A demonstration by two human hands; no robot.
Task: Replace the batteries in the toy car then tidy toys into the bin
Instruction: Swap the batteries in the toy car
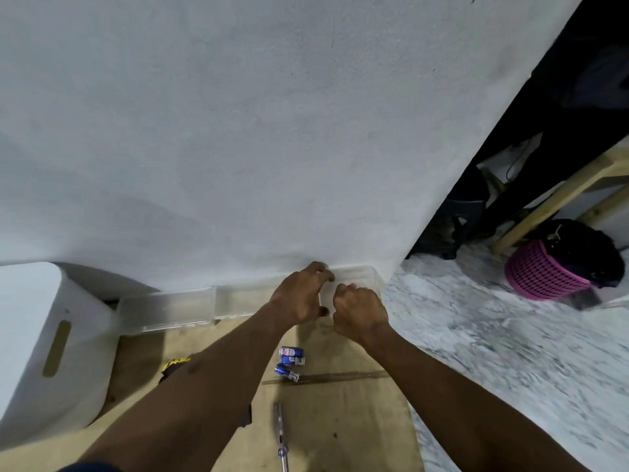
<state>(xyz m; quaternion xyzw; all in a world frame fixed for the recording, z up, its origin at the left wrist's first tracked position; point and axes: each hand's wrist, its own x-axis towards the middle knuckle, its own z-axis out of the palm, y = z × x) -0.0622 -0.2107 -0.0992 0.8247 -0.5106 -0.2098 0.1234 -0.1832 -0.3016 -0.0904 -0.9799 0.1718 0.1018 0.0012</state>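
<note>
Both my hands reach out over the clear plastic tray [360, 274] that stands against the white wall. My left hand [301, 294] has its fingers spread and bent, holding nothing that I can see. My right hand [359, 310] is curled into a fist; what it may hold is hidden. Blue and white batteries [291, 356] lie on the brown cardboard [357, 420] behind my hands, with another pair [287, 372] just nearer. A screwdriver [279, 434] lies on the cardboard close to me. A yellow and black toy [175, 364] peeks out from under my left forearm.
A second clear tray [166, 310] sits to the left along the wall. A white bin with a slot handle [44, 345] stands at the far left. Marble-patterned floor [510, 352] lies to the right, with a pink basket [541, 270] holding a black bag and a wooden frame [558, 195].
</note>
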